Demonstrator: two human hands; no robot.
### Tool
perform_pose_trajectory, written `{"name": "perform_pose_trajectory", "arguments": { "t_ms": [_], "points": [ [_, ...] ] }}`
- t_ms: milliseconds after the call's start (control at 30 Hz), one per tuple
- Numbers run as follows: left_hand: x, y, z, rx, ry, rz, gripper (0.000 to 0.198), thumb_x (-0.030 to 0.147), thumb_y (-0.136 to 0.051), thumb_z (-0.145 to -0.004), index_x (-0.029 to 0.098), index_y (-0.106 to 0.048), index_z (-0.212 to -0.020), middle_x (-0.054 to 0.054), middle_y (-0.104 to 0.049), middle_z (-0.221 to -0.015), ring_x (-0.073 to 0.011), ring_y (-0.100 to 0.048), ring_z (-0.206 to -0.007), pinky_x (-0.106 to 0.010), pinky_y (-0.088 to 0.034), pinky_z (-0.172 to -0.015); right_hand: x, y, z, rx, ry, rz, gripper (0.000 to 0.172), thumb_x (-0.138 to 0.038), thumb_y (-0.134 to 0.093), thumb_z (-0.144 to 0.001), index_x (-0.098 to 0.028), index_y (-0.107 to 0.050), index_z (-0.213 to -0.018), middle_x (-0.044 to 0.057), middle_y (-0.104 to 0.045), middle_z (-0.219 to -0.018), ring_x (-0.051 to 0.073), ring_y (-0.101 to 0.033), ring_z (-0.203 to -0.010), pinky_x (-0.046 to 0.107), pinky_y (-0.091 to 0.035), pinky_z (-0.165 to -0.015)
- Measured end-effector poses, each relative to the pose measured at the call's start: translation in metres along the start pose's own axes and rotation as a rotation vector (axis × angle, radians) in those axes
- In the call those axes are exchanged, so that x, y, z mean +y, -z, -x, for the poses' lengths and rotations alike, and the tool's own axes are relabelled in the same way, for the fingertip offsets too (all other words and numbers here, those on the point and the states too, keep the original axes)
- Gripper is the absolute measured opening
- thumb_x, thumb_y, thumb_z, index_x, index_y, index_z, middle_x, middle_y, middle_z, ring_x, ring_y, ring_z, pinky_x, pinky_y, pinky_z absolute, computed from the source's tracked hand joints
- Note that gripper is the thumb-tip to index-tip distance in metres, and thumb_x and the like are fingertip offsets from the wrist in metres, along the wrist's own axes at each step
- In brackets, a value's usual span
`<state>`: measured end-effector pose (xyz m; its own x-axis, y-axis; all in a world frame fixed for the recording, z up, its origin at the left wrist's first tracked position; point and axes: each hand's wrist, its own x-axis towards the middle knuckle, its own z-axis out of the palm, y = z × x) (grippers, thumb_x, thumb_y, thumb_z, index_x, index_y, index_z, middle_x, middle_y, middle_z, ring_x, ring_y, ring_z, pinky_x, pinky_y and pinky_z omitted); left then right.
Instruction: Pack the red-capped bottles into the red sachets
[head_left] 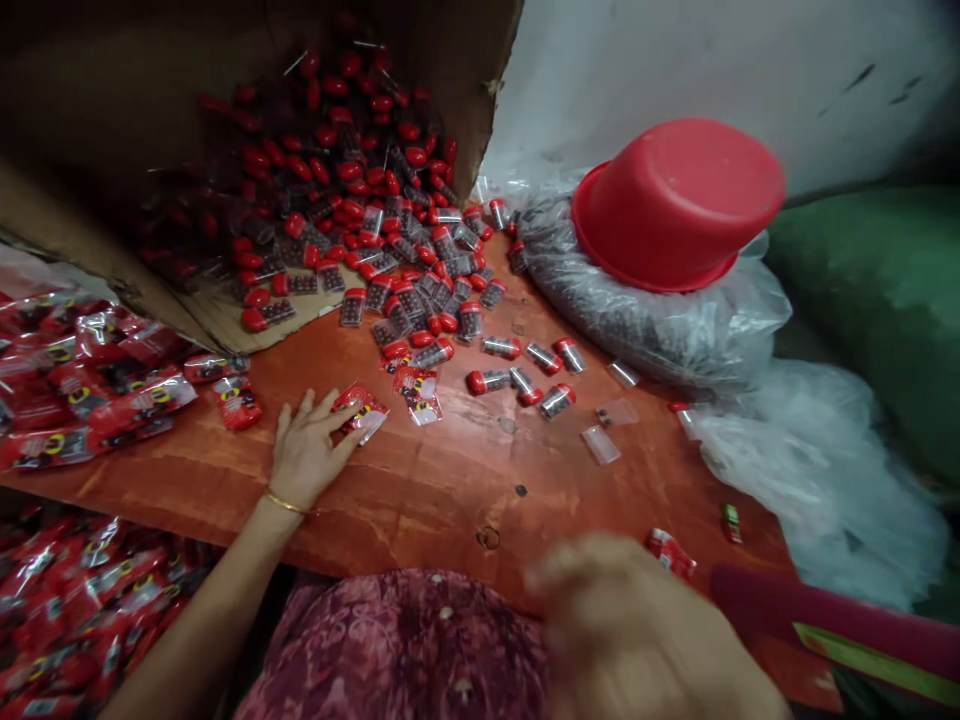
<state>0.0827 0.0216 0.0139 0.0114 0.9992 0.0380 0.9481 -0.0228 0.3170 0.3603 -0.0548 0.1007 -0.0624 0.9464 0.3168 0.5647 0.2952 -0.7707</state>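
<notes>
My left hand [311,450], with a thin gold bangle at the wrist, rests on the table with its fingers partly spread. Its thumb and forefinger are on the left edge of a small red printed packet [366,413]. Just right of that, more flat printed packets [420,393] lie against the pile. My right hand [637,630] is smeared by motion at the lower right, above the table's front edge, so its fingers and anything in them cannot be made out. Several clear tubes with red caps and dark balls inside [556,400] lie loose between the hands, farther back.
A cardboard box [495,90] on its side spills red-capped tubes onto the reddish table [450,500]. Filled red packets [90,390] are heaped at left, with more below [82,620]. At right, a red tub [675,210] sits upside down on a clear plastic bag [660,340].
</notes>
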Motion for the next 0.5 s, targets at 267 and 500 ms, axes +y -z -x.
{"name": "perform_pose_trajectory", "arguments": {
  "t_ms": [267, 500],
  "points": [
    [0.048, 0.001, -0.028, 0.144, -0.123, 0.020, 0.035, 0.036, -0.041, -0.087, 0.023, -0.064, -0.109, -0.010, -0.051, -0.132, -0.0315, -0.035, -0.130, -0.055, -0.023, -0.105, 0.106, -0.073, -0.089, -0.103, 0.036, 0.609, 0.040, -0.035, -0.042, -0.088, -0.011, -0.054, -0.118, 0.018, -0.055, -0.125, 0.032, -0.045, -0.117, 0.051, -0.031, -0.096],
    [0.066, -0.028, -0.065, 0.019, -0.171, -0.014, 0.022, 0.032, -0.053, -0.081, 0.026, -0.072, -0.090, -0.007, -0.053, -0.131, -0.0345, -0.036, -0.128, -0.057, -0.023, -0.104, 0.118, -0.068, -0.045, -0.073, 0.074, 0.646, 0.035, -0.035, -0.040, -0.090, -0.016, -0.057, -0.113, 0.014, -0.057, -0.124, 0.027, -0.046, -0.116, 0.045, -0.032, -0.097]
  ]
}}
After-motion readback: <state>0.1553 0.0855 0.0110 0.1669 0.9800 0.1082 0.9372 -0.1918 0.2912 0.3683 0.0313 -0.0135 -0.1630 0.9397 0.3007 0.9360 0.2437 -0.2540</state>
